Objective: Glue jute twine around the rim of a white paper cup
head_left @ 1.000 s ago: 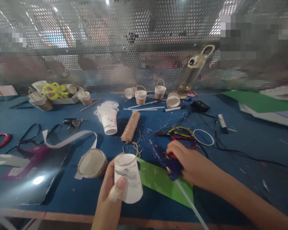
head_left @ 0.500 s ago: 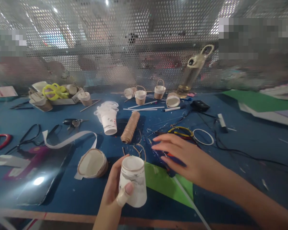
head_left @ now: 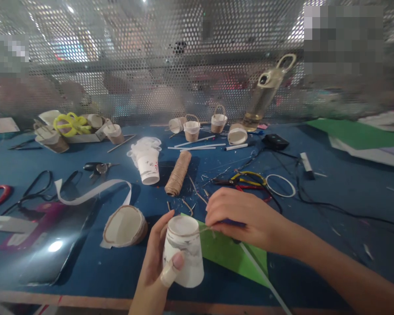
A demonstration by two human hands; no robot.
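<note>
My left hand (head_left: 162, 253) is wrapped round a white paper cup (head_left: 187, 262) turned upside down, its narrow base facing up. A thin ring of twine runs along the edge of that base. Right of the cup, my right hand (head_left: 236, 214) has its fingertips pinched on a strand of twine (head_left: 197, 189), which runs back toward the twine roll (head_left: 178, 173). A short stretch also shows between the fingers and the cup. Under this hand lies a dark blue tool, mostly hidden, with a white stick (head_left: 259, 267) coming out of it over green paper (head_left: 223, 251).
A twine-rimmed cup (head_left: 126, 225) and white ribbon (head_left: 95, 194) lie left. Beyond are a printed cup (head_left: 148, 168), keys (head_left: 101, 168), pliers (head_left: 246, 178) and small baskets (head_left: 192, 131). A bottle (head_left: 262, 98) leans against the perforated metal screen (head_left: 144, 61). Cables (head_left: 335, 213) cross the right side.
My right hand has come down and closed its fingers on the twine, drawing the strand toward the cup. My left hand keeps its hold on the cup.
</note>
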